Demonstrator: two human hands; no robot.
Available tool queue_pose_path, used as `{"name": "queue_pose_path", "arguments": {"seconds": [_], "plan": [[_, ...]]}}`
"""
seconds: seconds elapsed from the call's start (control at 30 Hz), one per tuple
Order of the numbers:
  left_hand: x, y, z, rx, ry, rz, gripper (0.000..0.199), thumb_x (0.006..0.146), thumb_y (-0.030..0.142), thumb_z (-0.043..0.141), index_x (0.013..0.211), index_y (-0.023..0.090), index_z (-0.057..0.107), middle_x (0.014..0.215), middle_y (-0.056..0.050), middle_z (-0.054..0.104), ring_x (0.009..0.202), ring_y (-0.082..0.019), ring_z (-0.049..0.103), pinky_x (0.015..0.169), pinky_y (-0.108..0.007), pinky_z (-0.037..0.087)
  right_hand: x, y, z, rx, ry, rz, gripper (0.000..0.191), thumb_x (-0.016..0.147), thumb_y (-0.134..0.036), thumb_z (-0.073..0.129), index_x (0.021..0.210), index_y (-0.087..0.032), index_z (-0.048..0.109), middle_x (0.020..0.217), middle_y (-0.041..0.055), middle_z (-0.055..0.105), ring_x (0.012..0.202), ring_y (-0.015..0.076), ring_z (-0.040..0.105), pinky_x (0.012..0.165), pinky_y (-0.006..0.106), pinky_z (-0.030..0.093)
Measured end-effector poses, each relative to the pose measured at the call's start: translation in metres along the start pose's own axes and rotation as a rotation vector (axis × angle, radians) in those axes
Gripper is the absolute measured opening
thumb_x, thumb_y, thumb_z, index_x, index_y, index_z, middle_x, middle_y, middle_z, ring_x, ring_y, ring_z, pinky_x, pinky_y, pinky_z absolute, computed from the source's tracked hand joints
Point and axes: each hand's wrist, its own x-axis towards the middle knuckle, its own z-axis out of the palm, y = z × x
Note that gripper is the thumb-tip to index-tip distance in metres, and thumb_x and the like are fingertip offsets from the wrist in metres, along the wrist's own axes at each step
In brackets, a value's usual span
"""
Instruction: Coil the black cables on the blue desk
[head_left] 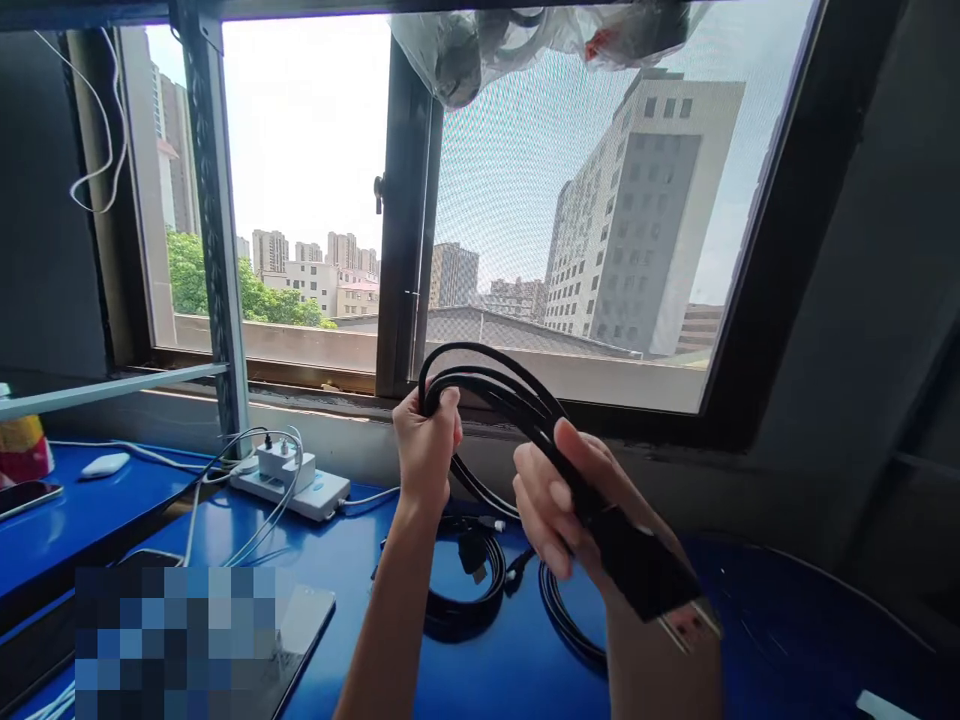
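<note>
No text, labels, brands, numbers or signs can be read anywhere in the view.

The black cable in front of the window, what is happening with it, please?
A person holds the looped black cable in both hands above a blue table. The left hand grips the loops, and the right hand holds them near a black plug. More coiled cables lie on the table.

Left hand (429, 425) clenched; right hand (574, 490) — fingers curled.
</note>
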Motion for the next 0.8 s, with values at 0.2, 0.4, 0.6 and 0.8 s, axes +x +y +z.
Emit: {"name": "queue_pose_path", "arguments": {"seconds": [0.2, 0.4, 0.6, 0.8], "plan": [[0.015, -0.003, -0.021, 0.505, -0.027, 0.183, 0.023, 0.061, 0.008, 0.045, 0.063, 0.02, 0.065, 0.039, 0.007, 0.041, 0.041, -0.009, 0.039, 0.044, -0.02, 0.029, 0.001, -0.001, -0.02, -0.375, 0.368, -0.037, 0.058, 0.067, -0.052, 0.069, 0.114, -0.018, 0.061, 0.079, 0.0032, 0.069, 0.059, 0.0143, 0.066, 0.055, 0.025, 0.053], [0.011, 0.0, -0.021, 1.006, 0.042, 0.182, 0.031, 0.068, 0.01, 0.048, 0.08, 0.024, 0.072, 0.072, -0.004, 0.069, 0.07, -0.02, 0.06, 0.055, -0.025, 0.032, 0.011, 0.018, -0.025, -0.718, 0.437, -0.183, 0.055, 0.066, -0.034, 0.073, 0.119, -0.024, 0.062, 0.1, 0.0052, 0.069, 0.063, 0.0128, 0.064, 0.058, 0.027, 0.055], [0.013, -0.007, -0.02, 1.01, -0.15, 0.066, 0.023, 0.072, 0.012, 0.047, 0.068, 0.021, 0.068, 0.051, -0.001, 0.057, 0.054, -0.016, 0.051, 0.051, -0.024, 0.029, 0.025, 0.036, -0.027, -0.821, 0.417, -0.326, 0.038, 0.075, -0.017, 0.06, 0.112, -0.024, 0.067, 0.09, 0.0018, 0.069, 0.053, 0.0077, 0.059, 0.049, 0.021, 0.051], [0.018, -0.013, -0.022, 0.801, -0.268, -0.062, 0.019, 0.07, 0.01, 0.049, 0.08, 0.018, 0.063, 0.038, 0.005, 0.046, 0.04, -0.013, 0.045, 0.047, -0.022, 0.032, 0.033, 0.049, -0.037, -0.818, 0.488, -0.271, 0.031, 0.078, -0.022, 0.057, 0.107, -0.02, 0.069, 0.088, 0.004, 0.068, 0.046, 0.008, 0.059, 0.034, 0.016, 0.043]]}}
